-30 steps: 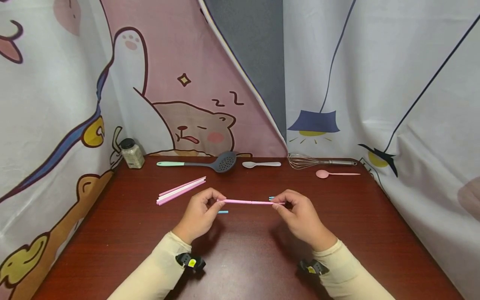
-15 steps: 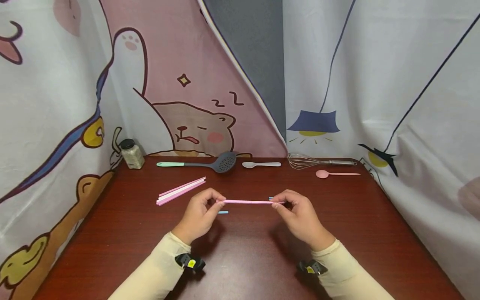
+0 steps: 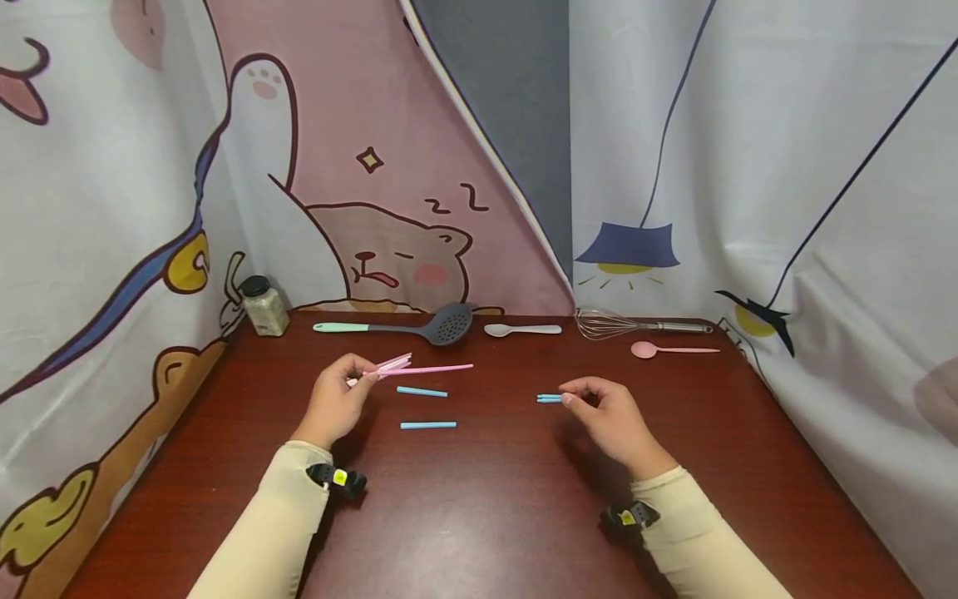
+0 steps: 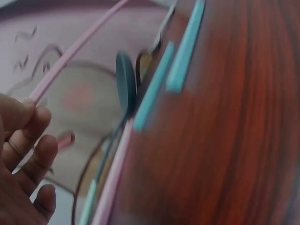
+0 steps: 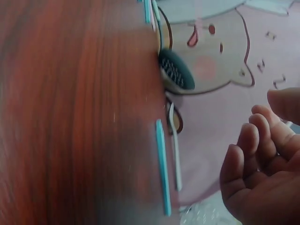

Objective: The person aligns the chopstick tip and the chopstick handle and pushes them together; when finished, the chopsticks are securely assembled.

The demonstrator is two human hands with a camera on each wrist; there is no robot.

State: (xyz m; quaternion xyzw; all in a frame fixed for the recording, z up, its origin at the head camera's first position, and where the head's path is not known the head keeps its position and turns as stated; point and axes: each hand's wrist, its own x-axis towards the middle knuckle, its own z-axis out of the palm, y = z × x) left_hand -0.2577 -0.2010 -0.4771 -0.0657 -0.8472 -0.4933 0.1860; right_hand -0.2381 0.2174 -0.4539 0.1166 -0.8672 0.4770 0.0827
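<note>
My left hand, at the left of the table in the head view, pinches one end of a slim pink stick that points right. Behind that hand lies a bundle of pink and white sticks, partly hidden by its fingers. Two separate short blue sticks, an upper blue stick and a lower blue stick, rest to its right. My right hand holds nothing; its fingers are loosely bent in the right wrist view. Its fingertips overlap more short blue sticks in the head view.
Along the back edge stand or lie a jar with a black lid, a slotted spoon, a white spoon, a whisk and a pink spoon. Printed curtains enclose the brown table.
My right hand has let go of the pink stick. My left hand has carried it left and back, over to the bundle, uncovering the blue sticks. The right hand stays near its place.
</note>
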